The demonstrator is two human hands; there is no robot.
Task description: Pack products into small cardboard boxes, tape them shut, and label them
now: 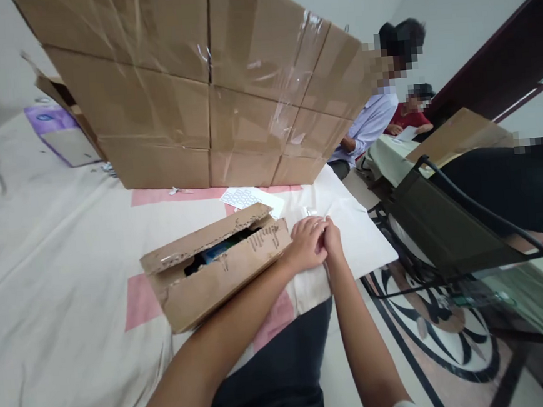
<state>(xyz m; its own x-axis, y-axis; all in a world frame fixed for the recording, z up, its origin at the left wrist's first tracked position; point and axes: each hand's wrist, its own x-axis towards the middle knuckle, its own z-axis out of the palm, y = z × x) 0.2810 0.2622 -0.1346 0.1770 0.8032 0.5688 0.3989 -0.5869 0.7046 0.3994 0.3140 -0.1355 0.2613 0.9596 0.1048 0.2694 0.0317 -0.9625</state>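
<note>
My left hand (308, 244) and my right hand (333, 241) are together at the table's right edge, fingers curled and pressed against each other. What they pinch, if anything, is hidden. A small whitish, clear-looking scrap (308, 212) shows just beyond my left fingers. Beside my left wrist lies a long cardboard box (221, 282) with its top flaps partly raised. Dark and blue-green contents (219, 250) show through its gap. A white sheet with printed oval labels (247, 196) lies behind the box, and a plain white sheet (360, 228) is right of my hands.
A tall wall of taped cardboard boxes (160, 105) stands at the back. A purple and white pack (62, 135) sits at its left. The table has a cream and pink cloth (60, 264). On the right are a dark folding chair (461, 226) and several people.
</note>
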